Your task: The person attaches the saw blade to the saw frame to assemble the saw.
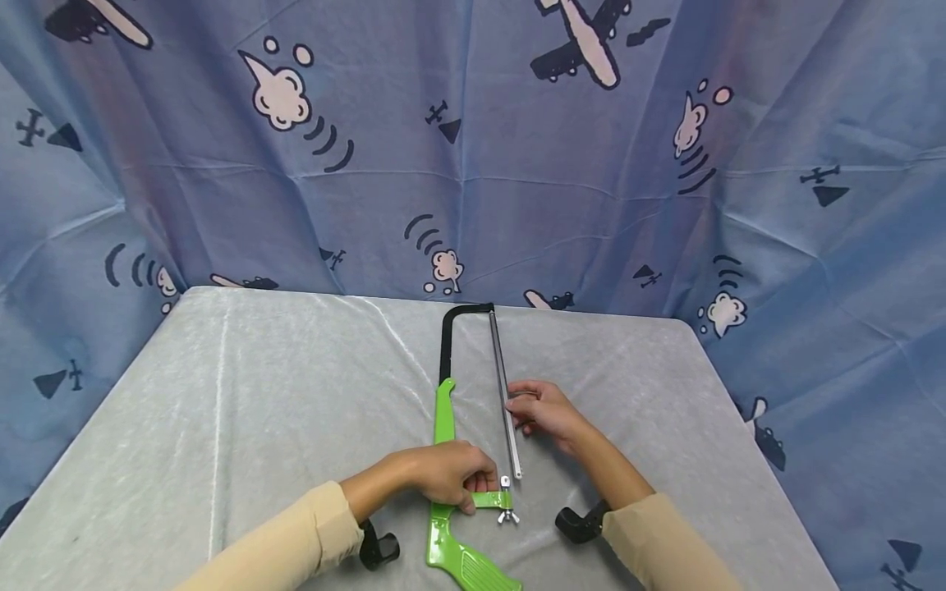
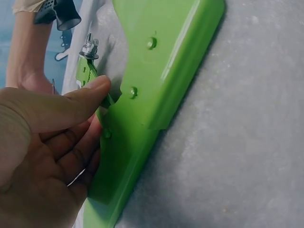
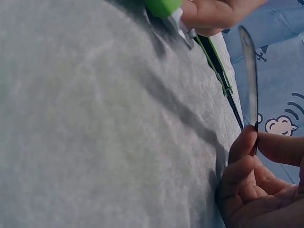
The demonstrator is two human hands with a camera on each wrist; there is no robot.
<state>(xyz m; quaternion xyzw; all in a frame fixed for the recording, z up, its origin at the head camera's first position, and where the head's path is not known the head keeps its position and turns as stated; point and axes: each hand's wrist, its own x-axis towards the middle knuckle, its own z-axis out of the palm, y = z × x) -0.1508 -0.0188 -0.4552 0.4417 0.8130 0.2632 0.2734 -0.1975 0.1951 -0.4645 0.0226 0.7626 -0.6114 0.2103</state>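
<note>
A hacksaw frame with a green handle and a black front bow lies on the table. Its thin grey blade meets the bow's tip at the far end. Between thumb and fingers, my right hand pinches the blade along its length. The blade's near end, with a small hole, stands free beside the metal blade holder. My left hand grips the short green arm of the frame, thumb on top. A wing nut sits at the back of that arm.
A light grey cloth covers the table. Behind it hangs a blue curtain printed with planes and clouds. Black wrist-worn devices show at the left wrist and the right wrist.
</note>
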